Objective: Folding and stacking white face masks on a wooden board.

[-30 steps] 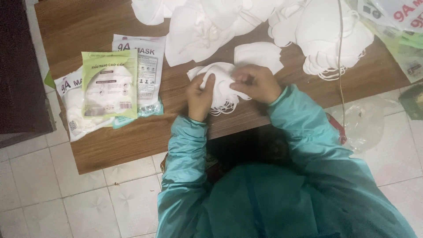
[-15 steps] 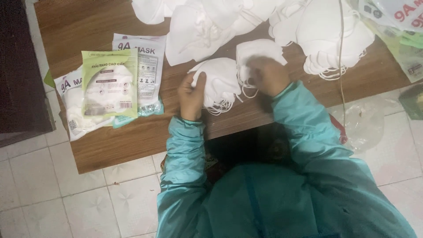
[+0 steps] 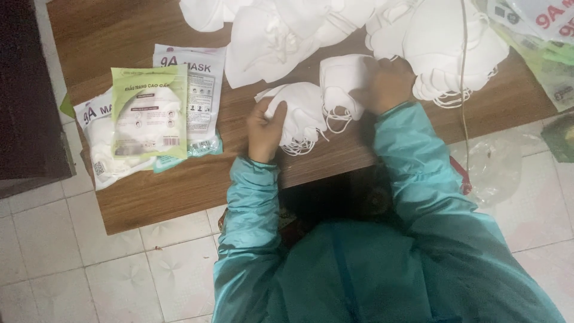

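On a low wooden table (image 3: pixel 125 24) my left hand (image 3: pixel 265 128) grips a small stack of white face masks (image 3: pixel 302 113) with loose ear loops hanging at its near edge. Just to the right, my right hand (image 3: pixel 390 84) pinches another white mask (image 3: pixel 342 81) that lies at the edge of a big pile of white masks (image 3: pixel 442 42). Both arms wear teal sleeves.
Three flat mask packets (image 3: pixel 149 110) overlap on the table's left part, the top one green. More white masks (image 3: pixel 269 36) are heaped along the far edge. Printed bags (image 3: pixel 544 36) lie at the far right. A clear plastic bag (image 3: pixel 493 170) lies on the tiled floor.
My right hand has left the stack and moved right and away to a single mask by the pile. My left hand stays on the stack.
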